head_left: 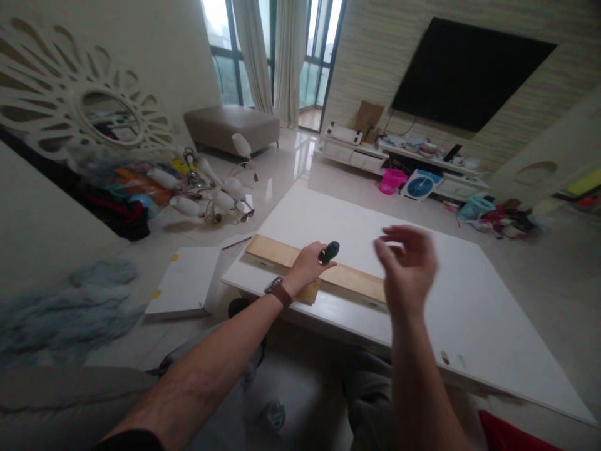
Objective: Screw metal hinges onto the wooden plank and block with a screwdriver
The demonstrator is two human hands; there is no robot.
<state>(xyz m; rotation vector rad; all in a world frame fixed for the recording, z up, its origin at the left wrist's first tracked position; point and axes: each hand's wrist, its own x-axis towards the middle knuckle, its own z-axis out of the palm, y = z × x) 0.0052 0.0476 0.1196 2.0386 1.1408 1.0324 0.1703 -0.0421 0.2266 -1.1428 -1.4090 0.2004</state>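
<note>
My left hand (307,268), with a brown-strapped watch on its wrist, is closed around a screwdriver (331,252). Its dark green handle points up past the fingers, and its shaft is hidden by the hand. Below that hand a long light-wood strip (275,251) lies along the near side of a large white panel (469,300). A short wood piece (308,293) sticks out from the strip towards me, under the left wrist. Raised over the strip's right end, my right hand (410,266) is slightly blurred, its fingers loosely bent and apart from the thumb, holding nothing.
A smaller white panel (185,279) lies on the floor to the left, near a crumpled grey cloth (79,307). Beyond it are a lamp fixture (218,197) and plastic bags. A bench (235,128), a pink basket (392,181) and a low cabinet (370,161) stand farther back.
</note>
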